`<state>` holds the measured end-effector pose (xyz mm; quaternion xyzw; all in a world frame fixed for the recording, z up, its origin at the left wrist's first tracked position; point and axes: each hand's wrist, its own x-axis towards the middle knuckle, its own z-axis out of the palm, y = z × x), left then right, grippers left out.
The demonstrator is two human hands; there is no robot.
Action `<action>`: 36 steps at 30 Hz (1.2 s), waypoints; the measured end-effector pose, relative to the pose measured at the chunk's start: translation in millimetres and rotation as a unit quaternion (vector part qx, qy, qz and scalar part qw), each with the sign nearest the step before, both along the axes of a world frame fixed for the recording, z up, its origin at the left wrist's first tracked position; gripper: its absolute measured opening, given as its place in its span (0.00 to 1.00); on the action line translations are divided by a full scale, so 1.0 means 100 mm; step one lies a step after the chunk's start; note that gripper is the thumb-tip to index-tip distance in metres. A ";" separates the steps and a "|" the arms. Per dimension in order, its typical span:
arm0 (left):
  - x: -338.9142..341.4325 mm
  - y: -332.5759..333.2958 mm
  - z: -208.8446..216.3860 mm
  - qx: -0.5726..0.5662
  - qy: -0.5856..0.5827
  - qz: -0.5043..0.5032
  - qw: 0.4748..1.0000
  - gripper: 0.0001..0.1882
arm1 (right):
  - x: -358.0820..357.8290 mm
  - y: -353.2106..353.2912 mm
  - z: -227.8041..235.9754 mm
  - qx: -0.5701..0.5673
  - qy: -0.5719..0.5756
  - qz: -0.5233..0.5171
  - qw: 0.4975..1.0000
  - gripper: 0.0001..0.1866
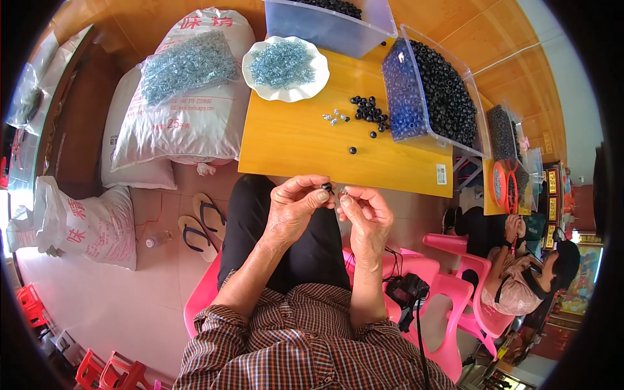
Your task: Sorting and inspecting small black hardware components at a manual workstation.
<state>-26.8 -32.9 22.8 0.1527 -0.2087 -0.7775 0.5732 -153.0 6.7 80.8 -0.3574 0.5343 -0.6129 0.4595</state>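
Over my lap, just off the table's front edge, my two hands are close together. My left hand (292,209) pinches a round black bead (327,187) between thumb and finger. Facing it, my right hand (365,218) holds a small clear or silvery piece (343,192) in its fingertips, too small to make out fully. Several loose black beads (370,112) lie on the yellow table (292,143), with one bead (353,150) nearer me. Beside them is a little group of silvery pieces (335,117). A white scalloped bowl (316,88) holds pale blue clear pieces.
Clear plastic bins (426,107) of black beads line the table's right and back (312,32). White sacks (182,130) stand at left, a bag of pale blue pieces (188,68) on top. Sandals (198,237) lie on the floor. Another person (517,279) sits at right near pink chairs (448,296).
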 end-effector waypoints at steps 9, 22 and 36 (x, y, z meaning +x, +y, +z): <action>0.01 0.07 0.03 0.062 -0.001 -0.024 0.998 0.10 | 0.07 0.00 -0.03 -0.007 0.009 0.015 1.000 0.09; 0.05 0.12 0.02 0.077 0.028 -0.038 0.996 0.14 | 0.11 -0.01 -0.03 0.010 0.000 0.002 1.000 0.08; 0.06 0.11 -0.11 0.063 0.129 -0.073 0.987 0.12 | 0.11 0.02 0.03 0.033 -0.011 0.023 0.999 0.08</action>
